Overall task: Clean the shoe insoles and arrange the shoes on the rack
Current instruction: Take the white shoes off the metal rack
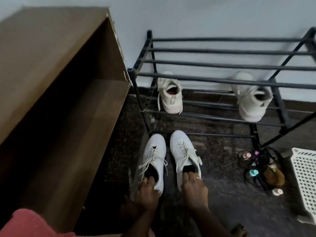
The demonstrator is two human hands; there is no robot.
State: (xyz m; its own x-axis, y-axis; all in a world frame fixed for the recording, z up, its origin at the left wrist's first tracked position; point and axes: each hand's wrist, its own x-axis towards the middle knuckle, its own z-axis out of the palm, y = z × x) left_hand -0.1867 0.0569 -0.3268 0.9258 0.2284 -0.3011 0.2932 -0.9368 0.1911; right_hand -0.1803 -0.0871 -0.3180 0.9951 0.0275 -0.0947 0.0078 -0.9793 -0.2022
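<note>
We record a wooden cabinet [51, 74] standing outward of the left hand [147, 189], well apart from it. The rack [222, 62] stands ahead of both hands. On its lower tier sits a cream shoe [170, 93] straight beyond the left hand. A second cream shoe [249, 98] sits beyond and outward of the right hand [193, 185]. A white basket [306, 177] lies well outward of the right hand, with a cluster of small items [261, 170] between them.

The pair in hand rests on the floor, toes toward the foot of the rack. The left sneaker [154, 156] is under the left hand and the right sneaker [183, 151] is under the right, the two just beside each other. Each hand is curled over its sneaker's heel collar, fingertips dipped into the dark opening. We cannot tell whether an insole is pinched.

In our judgement the step is either drawing the insoles or lifting the pair to the rack. For the former, we advise pinning the heel and peeling from the heel edge. For the latter, we advise lifting both sneakers level and keeping the loose laces clear of the bars. They should go down side by side, toes inward.
</note>
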